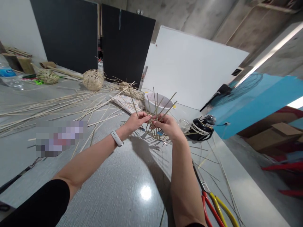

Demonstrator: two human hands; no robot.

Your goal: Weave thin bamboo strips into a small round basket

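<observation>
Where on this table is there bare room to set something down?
The freest patch of grey tabletop lies between the left forearm and right forearm, below the half-woven basket. Another lies left of the left forearm, below the loose bamboo strips. It's crowded around the basket, the white bowl and strips.

A craft workshop with concrete walls (189,15), bamboo strips (47,108) and woven baskets (93,80) across a table (113,183).

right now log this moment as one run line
left hand: pinching half-woven pale bamboo basket | right hand: holding same basket | near right hand: red and yellow plier handles
</observation>
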